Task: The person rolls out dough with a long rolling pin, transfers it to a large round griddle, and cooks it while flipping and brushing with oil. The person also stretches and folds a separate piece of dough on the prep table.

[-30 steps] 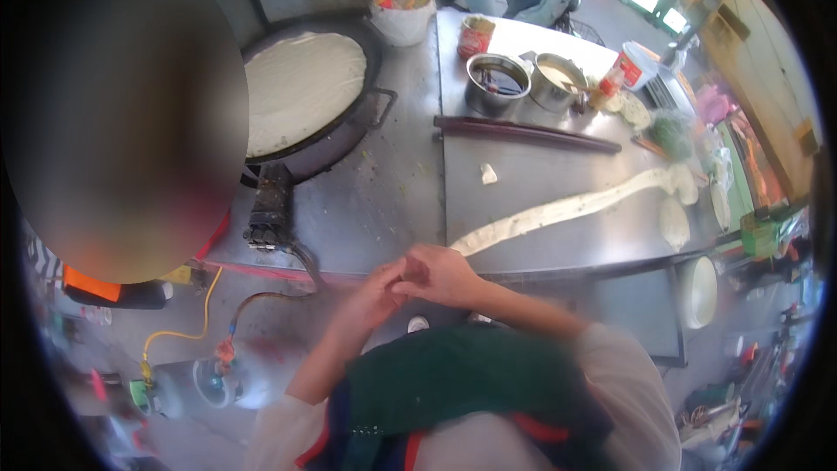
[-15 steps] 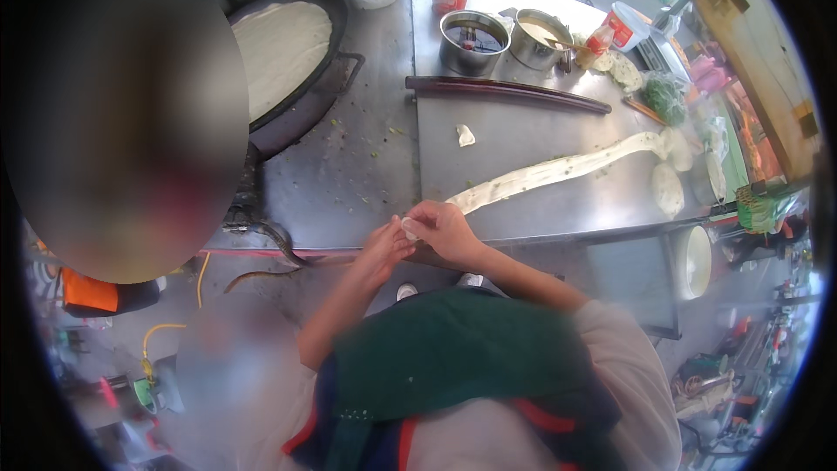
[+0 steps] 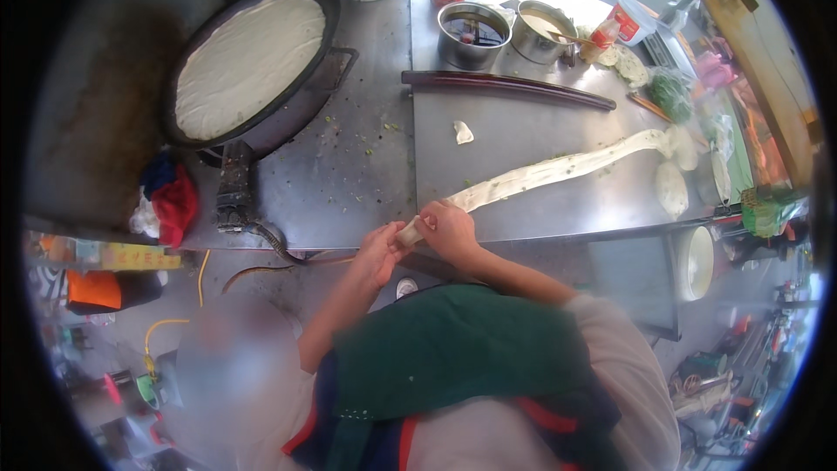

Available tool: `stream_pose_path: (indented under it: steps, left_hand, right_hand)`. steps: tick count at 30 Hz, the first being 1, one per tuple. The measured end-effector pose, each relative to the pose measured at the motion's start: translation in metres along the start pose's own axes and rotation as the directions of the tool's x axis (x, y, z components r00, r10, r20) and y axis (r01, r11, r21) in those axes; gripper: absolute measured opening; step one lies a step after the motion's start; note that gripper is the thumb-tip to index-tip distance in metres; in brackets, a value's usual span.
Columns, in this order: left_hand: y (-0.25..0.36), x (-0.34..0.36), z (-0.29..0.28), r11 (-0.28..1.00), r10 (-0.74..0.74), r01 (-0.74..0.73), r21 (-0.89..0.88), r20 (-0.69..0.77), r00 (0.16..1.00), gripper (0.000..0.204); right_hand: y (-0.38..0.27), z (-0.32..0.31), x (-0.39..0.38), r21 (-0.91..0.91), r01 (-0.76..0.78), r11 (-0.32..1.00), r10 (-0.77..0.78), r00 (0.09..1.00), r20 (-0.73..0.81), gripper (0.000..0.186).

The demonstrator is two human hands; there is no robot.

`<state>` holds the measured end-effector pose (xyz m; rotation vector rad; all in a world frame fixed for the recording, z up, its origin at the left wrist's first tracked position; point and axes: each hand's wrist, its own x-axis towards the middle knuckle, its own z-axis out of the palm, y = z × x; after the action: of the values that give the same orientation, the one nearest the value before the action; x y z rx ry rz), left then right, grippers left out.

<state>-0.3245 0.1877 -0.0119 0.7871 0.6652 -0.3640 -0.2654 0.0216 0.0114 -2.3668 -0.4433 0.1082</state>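
A long strip of dough (image 3: 549,174) flecked with green bits stretches from the steel table's front edge toward its right side. Its near end shows as a pale roll between my two hands. My right hand (image 3: 449,231) pinches the strip there from above. My left hand (image 3: 381,253) is closed around the tip of that end, just off the table edge, with its fingertips partly hidden. Farther back on the table lies a small loose scrap of dough (image 3: 463,132).
At the left, a large round pan (image 3: 327,44) holds a flat sheet of dough. A dark rolling pin (image 3: 510,89) lies across the table. Behind it stand a pot of dark liquid (image 3: 471,57) and a pot of pale liquid (image 3: 539,45). Flat dough pieces (image 3: 670,190) rest at the right.
A large blurred shape that covered the left side is gone, so the whole pan shows. My hands have drawn slightly apart, and more of the dough end is visible between them.
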Motion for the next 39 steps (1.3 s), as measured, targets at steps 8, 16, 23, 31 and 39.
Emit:
stream_pose_path:
  steps: [8, 16, 23, 31, 39]
  left_hand:
    - [0.003, -0.007, 0.01, 1.0, 0.029, -0.029, -0.001, -0.013, 0.999, 0.03]
    - [0.013, -0.018, 0.043, 0.995, 0.067, -0.062, 0.083, -0.06, 0.996, 0.028]
    - [-0.014, 0.022, 0.046, 0.817, 0.373, -0.309, 0.487, -0.037, 0.927, 0.026]
    - [-0.019, 0.034, 0.084, 0.322, 0.588, -0.336, 0.885, 0.091, 0.804, 0.037]
    - [-0.011, 0.053, 0.107, 0.323, 0.491, -0.329, 0.887, 0.14, 0.86, 0.032]
  right_hand:
    - [0.001, -0.005, -0.003, 0.215, 0.098, 0.972, -0.118, 0.99, 0.081, 0.011]
    - [0.01, -0.02, 0.003, 0.157, 0.138, 0.978, -0.139, 0.99, -0.004, 0.018]
    - [0.055, -0.047, 0.017, -0.101, 0.039, 0.994, -0.066, 0.959, -0.277, 0.028]
    - [0.072, -0.077, 0.003, 0.145, -0.225, 0.964, 0.214, 0.973, 0.088, 0.026]
    - [0.071, -0.08, 0.0, 0.595, -0.728, 0.34, 0.086, 0.654, 0.751, 0.03]
